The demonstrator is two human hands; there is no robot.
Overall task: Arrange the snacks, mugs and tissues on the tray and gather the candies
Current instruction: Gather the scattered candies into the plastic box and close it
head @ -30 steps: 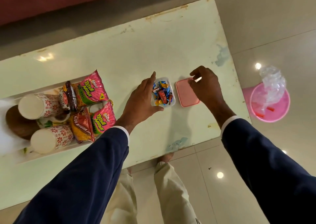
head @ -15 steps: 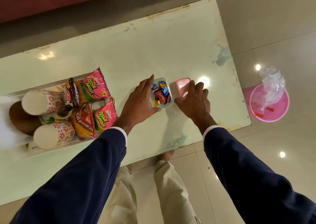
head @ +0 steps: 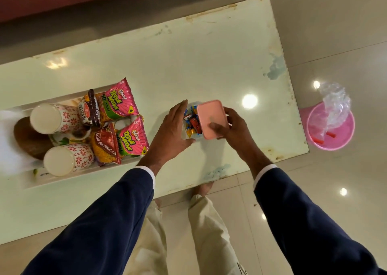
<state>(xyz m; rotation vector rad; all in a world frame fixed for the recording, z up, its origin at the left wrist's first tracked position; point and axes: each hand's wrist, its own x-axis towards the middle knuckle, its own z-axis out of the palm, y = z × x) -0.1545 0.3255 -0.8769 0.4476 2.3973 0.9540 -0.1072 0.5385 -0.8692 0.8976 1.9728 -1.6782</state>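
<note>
A small clear box of wrapped candies sits on the pale green table. My right hand grips a pink lid and holds it tilted over the right half of the box. My left hand cups the box's left side, thumb under its near edge. On the left, a white tray carries two floral mugs, several snack packets and a brown round thing.
A pink bin lined with a clear plastic bag stands on the tiled floor right of the table. The table's near edge runs just in front of my legs. A dark red sofa lies beyond the far edge.
My right hand picked the pink lid up off the table and carried it left over the candy box. My left hand stayed against the box.
</note>
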